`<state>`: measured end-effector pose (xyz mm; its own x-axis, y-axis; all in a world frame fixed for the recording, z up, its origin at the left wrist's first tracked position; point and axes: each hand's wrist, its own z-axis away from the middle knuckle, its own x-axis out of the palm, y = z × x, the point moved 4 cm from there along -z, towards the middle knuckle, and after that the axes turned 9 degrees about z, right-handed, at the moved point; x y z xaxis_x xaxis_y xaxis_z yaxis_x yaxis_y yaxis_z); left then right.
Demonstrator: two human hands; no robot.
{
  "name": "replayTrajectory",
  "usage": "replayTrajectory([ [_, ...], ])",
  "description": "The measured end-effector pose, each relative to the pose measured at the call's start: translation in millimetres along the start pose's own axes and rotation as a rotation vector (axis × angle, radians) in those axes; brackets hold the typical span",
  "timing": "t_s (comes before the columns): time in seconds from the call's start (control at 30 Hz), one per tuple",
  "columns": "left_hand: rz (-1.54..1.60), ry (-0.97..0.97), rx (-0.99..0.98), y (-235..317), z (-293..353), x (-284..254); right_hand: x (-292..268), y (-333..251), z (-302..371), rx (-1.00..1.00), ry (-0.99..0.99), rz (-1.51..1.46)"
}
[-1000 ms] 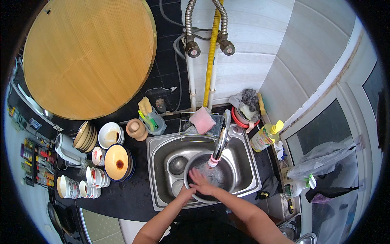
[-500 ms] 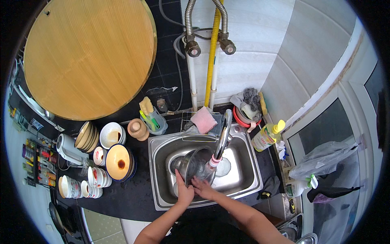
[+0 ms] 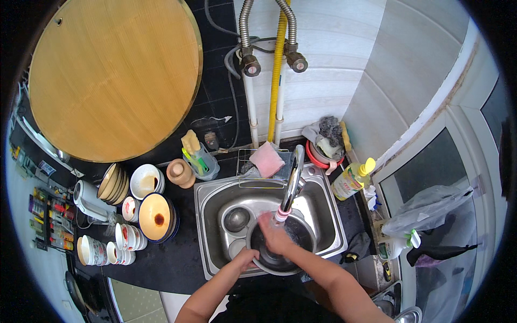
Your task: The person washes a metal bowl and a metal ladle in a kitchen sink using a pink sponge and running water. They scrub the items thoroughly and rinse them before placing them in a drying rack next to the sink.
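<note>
A round metal bowl [image 3: 308, 239] sits in the steel sink [image 3: 202, 237], its open side facing up under the faucet [image 3: 293, 185]. My left hand [image 3: 247, 257] grips the bowl's near-left rim. Over the inside of the bowl is my right hand [image 3: 273, 234], its fingers blurred by motion close to the pink-and-clear faucet nozzle [image 3: 281, 214]. Whether it holds anything I cannot make out. Left of the bowl, a round metal drain piece [image 3: 236, 219] shows in the sink floor.
Stacked bowls [image 3: 155, 215] and patterned cups [image 3: 129, 237] crowd the counter at left. A pink sponge [image 3: 266, 160] lies on a wire rack behind the sink. A red basin [image 3: 318, 159] and a yellow-capped bottle [image 3: 353, 180] stand at right.
The bowl has gone from tilted on its side to sitting face up, slightly nearer and to the right. My right hand has moved up over its inside.
</note>
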<state>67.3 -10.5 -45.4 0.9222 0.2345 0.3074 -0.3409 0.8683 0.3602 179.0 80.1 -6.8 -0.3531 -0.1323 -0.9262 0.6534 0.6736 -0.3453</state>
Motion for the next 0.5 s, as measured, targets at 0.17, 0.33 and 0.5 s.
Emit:
replayTrajectory([
  [0.17,-0.031,0.053,0.173,6,10,10,-11,-37,-13,-0.422,-0.020,-0.155],
  [0.33,-0.197,0.110,0.221,18,22,7,-27,30,-18,0.063,0.098,-0.258],
  [0.5,-0.056,0.182,0.325,27,16,-37,6,105,33,0.685,-0.254,-0.164],
])
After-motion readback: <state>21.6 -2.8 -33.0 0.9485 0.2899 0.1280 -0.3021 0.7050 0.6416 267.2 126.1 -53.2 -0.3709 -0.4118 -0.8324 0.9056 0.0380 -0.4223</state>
